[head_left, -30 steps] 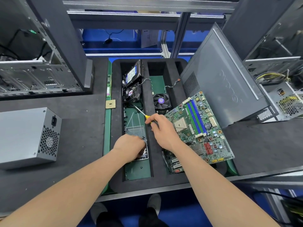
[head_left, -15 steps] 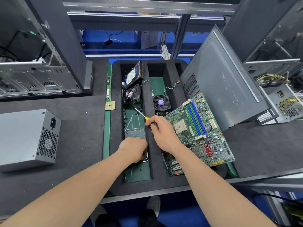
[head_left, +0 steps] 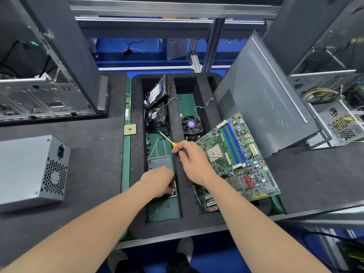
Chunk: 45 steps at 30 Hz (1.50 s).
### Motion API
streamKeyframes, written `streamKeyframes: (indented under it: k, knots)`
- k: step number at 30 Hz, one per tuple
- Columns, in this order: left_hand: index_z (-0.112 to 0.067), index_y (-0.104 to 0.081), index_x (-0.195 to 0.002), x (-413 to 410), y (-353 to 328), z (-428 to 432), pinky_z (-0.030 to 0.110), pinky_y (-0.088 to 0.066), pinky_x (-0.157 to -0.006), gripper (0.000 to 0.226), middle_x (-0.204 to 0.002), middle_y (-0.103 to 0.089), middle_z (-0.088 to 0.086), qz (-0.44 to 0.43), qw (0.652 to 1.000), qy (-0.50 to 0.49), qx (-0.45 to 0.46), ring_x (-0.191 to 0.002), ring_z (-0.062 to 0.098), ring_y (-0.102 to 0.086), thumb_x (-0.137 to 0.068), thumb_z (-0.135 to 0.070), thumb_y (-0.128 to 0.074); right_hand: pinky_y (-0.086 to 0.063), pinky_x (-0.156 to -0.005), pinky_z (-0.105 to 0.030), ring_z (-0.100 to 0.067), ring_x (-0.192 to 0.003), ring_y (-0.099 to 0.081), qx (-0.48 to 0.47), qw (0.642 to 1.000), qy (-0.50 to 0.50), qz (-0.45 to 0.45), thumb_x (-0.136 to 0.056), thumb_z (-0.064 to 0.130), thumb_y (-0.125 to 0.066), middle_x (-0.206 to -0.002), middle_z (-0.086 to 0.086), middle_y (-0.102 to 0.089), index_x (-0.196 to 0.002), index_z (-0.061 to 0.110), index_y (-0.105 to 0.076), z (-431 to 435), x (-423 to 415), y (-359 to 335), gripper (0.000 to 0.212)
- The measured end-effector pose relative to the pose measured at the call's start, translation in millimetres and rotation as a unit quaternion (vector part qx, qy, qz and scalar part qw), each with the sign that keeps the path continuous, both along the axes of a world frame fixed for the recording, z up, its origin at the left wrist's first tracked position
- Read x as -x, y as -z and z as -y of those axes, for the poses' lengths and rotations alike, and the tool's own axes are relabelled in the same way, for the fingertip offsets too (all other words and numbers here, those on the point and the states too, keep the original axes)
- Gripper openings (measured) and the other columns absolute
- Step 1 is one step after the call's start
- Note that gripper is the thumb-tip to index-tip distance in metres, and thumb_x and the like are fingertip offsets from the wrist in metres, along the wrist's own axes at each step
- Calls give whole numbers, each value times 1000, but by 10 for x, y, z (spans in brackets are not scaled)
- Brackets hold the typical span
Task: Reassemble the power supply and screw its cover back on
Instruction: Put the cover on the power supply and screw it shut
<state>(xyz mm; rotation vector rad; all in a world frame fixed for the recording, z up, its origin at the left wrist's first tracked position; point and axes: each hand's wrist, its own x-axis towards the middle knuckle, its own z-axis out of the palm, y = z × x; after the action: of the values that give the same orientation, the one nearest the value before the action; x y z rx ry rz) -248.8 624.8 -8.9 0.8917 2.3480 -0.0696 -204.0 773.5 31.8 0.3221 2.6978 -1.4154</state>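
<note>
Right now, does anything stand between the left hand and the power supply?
Only the foam tray's left wall: the left hand is inside the tray. Beyond it, a flat green strip and mat reach the power supply. The CPU chip lies farther back, off that line.

Matt black foam tray [head_left: 189, 223], clear glossy plastic box [head_left: 160, 162] — and a smooth, dull grey metal power supply [head_left: 25, 166].
</note>
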Motion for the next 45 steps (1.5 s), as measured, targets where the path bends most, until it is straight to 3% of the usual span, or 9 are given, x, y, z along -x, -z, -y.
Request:
streamKeyframes:
  k: [4,9,12,19,27,35,39,41,45]
  knots:
    - [-22,-45,-68,95,-19,11,32,-44,-59,31,-74,-46,-2,20,999,-23,-16,-62,18,-51,-89,-7,-63,-37,-85,-21,-2,-91,-53,-2,1000,-2,4,-110,8,-42,-123,4,-57,-116,21,-66,0,2,-5,28]
    - [-28,-72,-88,45,34,22,27,-44,-57,3,-81,-58,-9,44,998,-32,-38,-69,17,-59,-86,-27,-75,-39,-90,-22,-11,-100,-57,2,1000,-2,3,-110,7,-42,-124,3,-57,-116,20,-66,2,-5,1,28]
    - [-31,-75,-93,-20,52,20,30,-47,-66,16,-90,-60,-8,17,999,-22,-25,-82,24,-63,-82,-40,-82,-39,-90,-22,-10,-101,-57,-2,1000,-4,1,-109,7,-42,-125,3,-58,-116,20,-66,-1,-4,3,29]
    - [-18,-68,-104,-49,98,19,39,-55,-86,17,-111,-68,7,-53,996,66,6,-105,35,-66,-93,-30,-64,-39,-91,-21,-10,-104,-56,7,1000,-4,2,-109,7,-42,-124,4,-57,-115,21,-66,-2,-6,13,28]
    - [-16,-64,-99,-70,72,2,34,-44,-72,19,-106,-68,7,-54,995,89,6,-97,34,-67,-89,-32,-65,-38,-89,-22,-10,-103,-56,16,1000,-1,3,-110,7,-42,-125,4,-57,-114,22,-65,3,-18,-9,28]
    - [-14,-51,-96,100,-220,122,33,-46,-75,5,-98,-48,0,-10,988,-20,-154,-93,28,-60,-97,-16,-56,-50,-87,-31,-15,-96,-66,38,998,41,0,-106,8,-49,-118,8,-66,-109,28,-65,3,53,-32,26]
    - [-18,-51,-91,341,-600,478,26,-42,-64,11,-87,-62,-1,26,939,-197,-281,-77,18,-60,-102,-21,-50,-55,-73,-32,-11,-77,-72,207,969,129,-31,-101,8,-63,-106,1,-75,-112,25,-68,81,187,-181,20]
    - [-19,-51,-94,419,-785,715,33,-53,-73,14,-92,-70,3,82,889,-299,-338,-77,15,-67,-105,-24,-45,-53,-70,-29,-13,-76,-69,298,941,151,-52,-99,3,-66,-102,-6,-78,-113,17,-73,200,304,-317,21]
    - [-8,-49,-95,488,-1157,1183,42,-51,-95,19,-104,-64,18,236,656,-474,-539,-89,28,-67,-108,-11,-35,-50,-66,-26,-15,-73,-62,422,888,149,-109,-96,-2,-68,-92,-11,-75,-104,8,-80,595,538,-699,17]
